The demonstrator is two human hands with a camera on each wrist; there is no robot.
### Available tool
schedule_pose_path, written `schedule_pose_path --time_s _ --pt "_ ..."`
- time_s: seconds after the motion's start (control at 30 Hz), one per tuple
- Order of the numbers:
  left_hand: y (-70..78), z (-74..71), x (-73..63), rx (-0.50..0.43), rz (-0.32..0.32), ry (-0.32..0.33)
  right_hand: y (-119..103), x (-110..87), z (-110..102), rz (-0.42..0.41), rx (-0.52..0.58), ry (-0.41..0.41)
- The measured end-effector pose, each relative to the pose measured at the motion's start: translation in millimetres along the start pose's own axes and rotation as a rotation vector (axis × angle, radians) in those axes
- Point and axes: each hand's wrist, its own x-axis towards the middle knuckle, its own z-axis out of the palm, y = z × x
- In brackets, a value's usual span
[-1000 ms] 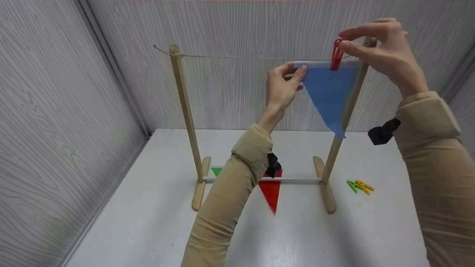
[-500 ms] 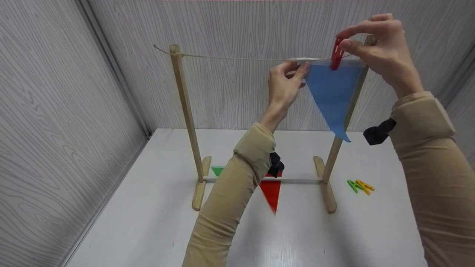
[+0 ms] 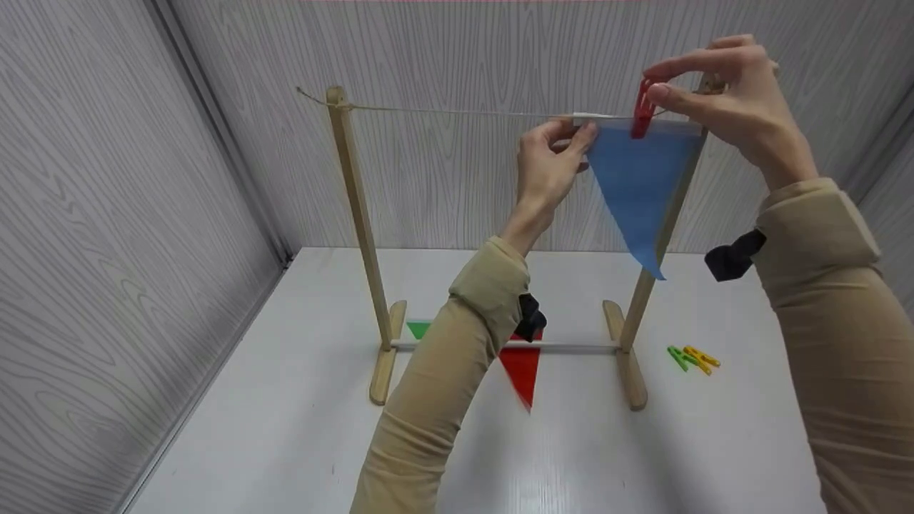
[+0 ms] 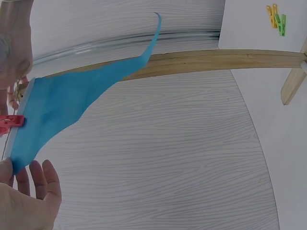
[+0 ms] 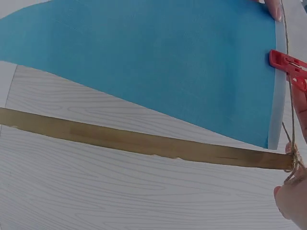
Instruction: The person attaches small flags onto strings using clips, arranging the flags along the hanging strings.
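A blue triangular pennant (image 3: 643, 178) with a white top strip hangs point down at the string (image 3: 457, 112), near the right post. My left hand (image 3: 546, 160) pinches its upper left corner between thumb and fingers. With thumb and forefinger, my right hand (image 3: 750, 103) pinches a red clothespin (image 3: 643, 111) by its upper end. The clothespin's lower end overlaps the pennant's white strip about midway along; in the right wrist view the red clothespin (image 5: 288, 64) crosses both strip and string. The pennant's tip (image 4: 157, 21) curls to one side.
The string runs between two wooden posts (image 3: 360, 228) joined low by a white rod (image 3: 578, 348). A red pennant (image 3: 523, 375) and a green one (image 3: 418, 329) lie on the white table, partly behind my left sleeve. Green (image 3: 678, 358) and yellow clothespins (image 3: 702, 358) lie at right.
The pennant has shifted slightly right and up against the string, with my left hand moving along. The red clothespin stays pinched in my right hand and leans a little more.
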Motion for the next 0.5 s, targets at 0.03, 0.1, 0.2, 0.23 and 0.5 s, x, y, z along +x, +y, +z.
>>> schedule_pose_path --time_s 0.03,0.1,0.2,0.23,0.5 --pt "-0.4 0.0 0.0 -0.009 0.004 0.002 0.0 -0.1 0.0 0.003 0.005 -0.004" --pt "-1.2 -0.3 0.0 -0.02 0.006 0.001 0.2 -0.1 0.3 0.0 -0.001 -0.006" --pt "-1.0 -1.3 -0.8 -0.02 0.008 -0.001 0.5 -0.4 1.0 -0.01 -0.009 -0.003" --pt "-1.1 -1.7 -0.9 -0.018 0.009 -0.003 0.4 -0.5 1.0 -0.01 -0.014 -0.003" --pt "-4.9 -5.5 0.8 -0.021 0.016 -0.009 2.4 0.2 2.1 -0.023 0.003 0.023"
